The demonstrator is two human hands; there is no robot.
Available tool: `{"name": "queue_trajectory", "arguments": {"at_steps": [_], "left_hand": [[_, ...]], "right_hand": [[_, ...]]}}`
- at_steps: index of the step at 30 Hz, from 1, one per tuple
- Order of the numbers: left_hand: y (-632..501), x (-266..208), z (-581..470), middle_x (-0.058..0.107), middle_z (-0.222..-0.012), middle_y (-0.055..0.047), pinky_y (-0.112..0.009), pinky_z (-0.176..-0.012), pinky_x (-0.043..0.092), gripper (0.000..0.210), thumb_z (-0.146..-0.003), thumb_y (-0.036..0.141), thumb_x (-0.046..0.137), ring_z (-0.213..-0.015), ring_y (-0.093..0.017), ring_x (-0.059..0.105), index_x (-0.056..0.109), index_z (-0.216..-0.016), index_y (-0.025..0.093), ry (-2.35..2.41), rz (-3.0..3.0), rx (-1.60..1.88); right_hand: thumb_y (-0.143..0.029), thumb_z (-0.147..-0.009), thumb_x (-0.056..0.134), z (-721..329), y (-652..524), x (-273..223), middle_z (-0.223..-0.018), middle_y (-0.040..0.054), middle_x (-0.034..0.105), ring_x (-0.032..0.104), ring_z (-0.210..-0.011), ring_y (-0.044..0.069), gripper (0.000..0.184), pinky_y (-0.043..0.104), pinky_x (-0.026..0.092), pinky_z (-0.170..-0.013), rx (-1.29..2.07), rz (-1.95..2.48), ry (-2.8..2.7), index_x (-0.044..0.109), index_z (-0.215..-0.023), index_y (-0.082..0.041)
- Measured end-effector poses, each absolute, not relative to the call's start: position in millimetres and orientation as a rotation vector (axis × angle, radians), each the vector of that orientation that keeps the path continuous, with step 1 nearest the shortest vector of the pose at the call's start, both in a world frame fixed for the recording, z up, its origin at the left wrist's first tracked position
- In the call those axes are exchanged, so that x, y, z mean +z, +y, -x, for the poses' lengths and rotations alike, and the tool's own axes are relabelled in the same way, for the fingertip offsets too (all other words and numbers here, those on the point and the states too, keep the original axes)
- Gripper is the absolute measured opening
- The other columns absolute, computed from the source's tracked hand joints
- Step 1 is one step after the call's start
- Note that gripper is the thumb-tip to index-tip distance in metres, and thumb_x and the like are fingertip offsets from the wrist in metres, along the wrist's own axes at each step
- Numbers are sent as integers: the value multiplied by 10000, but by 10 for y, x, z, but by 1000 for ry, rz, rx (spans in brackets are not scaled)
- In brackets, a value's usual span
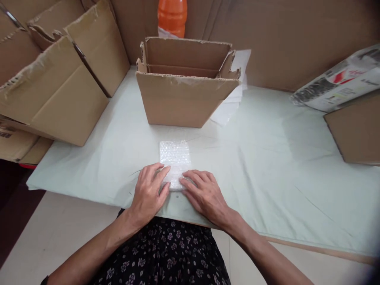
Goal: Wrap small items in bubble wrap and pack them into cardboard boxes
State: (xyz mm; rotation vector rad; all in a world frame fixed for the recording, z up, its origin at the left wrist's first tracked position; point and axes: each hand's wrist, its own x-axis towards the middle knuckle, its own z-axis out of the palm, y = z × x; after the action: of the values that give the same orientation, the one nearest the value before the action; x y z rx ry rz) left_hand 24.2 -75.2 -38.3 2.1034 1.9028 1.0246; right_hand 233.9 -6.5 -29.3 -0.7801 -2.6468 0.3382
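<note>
A small sheet of clear bubble wrap (175,152) lies flat on the table near its front edge. Its near part looks folded over into a thicker band. At the left side of this band rests my left hand (148,188), fingers and thumb apart, their tips touching the wrap. My right hand (203,192) lies at the right side, fingers stretched out and tips on the wrap's edge. Neither hand closes around the wrap. Whether anything is inside the folded part, I cannot tell.
An open cardboard box (178,99) stands just beyond the wrap, with white sheets (227,109) behind it. An orange bottle (172,18) is at the back. More boxes (68,99) stand left. A plastic-wrapped package (341,83) and another box (356,130) are right. Pale green cloth (267,178) covers the table.
</note>
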Motion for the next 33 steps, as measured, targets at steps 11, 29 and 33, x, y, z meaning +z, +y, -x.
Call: {"name": "queue_trajectory", "arguments": {"at_steps": [11,29,33], "left_hand": [[-791,-385,-113,706,-958,-68,-397,-820,509,365,-980,213,556,-895,-232,620,580,-1344,195,1844,-1925,1003],[-692,-273,-190,669,-1246,-92,-377,-1024,539,730,-912,262,623,-1095,-216,680,326,-1578,235,1445,-933,1097],[-595,-340,-242,682,-1289,-108,-411,-1050,540,633,-904,232,607,-1170,-248,671,439,-1514,228,1453,-1264,946]], "right_hand": [[-233,-1004,567,-2271,5,-149,-1267,163,706,655,-1111,282,224,451,512,-891,313,812,-2558,668,-1196,-172],[-388,-941,660,-2254,230,-248,-1490,141,586,573,-1358,301,540,484,499,-1099,1067,849,-2336,566,-1446,-219],[-434,-934,655,-2320,331,-238,-1199,97,753,728,-1034,245,455,360,583,-893,1483,853,-2317,660,-1332,-213]]}}
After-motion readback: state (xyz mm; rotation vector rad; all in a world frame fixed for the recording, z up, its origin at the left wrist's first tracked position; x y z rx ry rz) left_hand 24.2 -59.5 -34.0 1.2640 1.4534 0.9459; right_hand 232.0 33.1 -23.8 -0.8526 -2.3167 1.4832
